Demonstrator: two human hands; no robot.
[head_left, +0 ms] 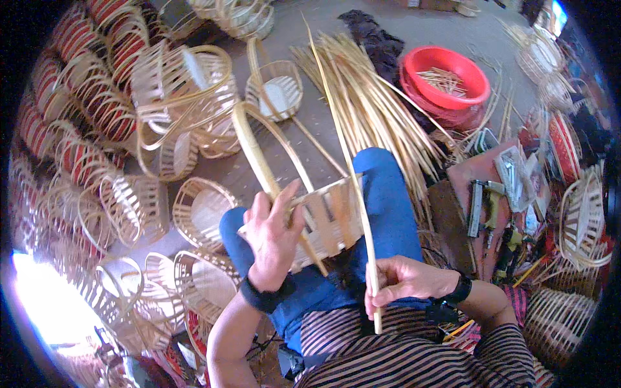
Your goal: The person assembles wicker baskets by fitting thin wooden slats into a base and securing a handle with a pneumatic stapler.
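Note:
A small woven basket [333, 223] of pale flat slats rests tilted on my lap, its tall arched handle [251, 145] rising away from me. My left hand [275, 229] is closed on the basket near the foot of the handle, thumb and fingers at its rim. In a pinch close to its lower end, my right hand [407, 279] holds a long thin cane strip [340, 126]. The strip passes the basket's right side and reaches far ahead over a bundle of canes [381, 110]. Whether strip and basket touch, I cannot tell.
Many finished baskets [204, 210] crowd the left, some with red bands. A red basin [479, 87] with short sticks stands ahead right. To my right, a board [462, 187] carries a staple gun [480, 204] and other tools. A dark cloth heap [372, 35] lies beyond the canes.

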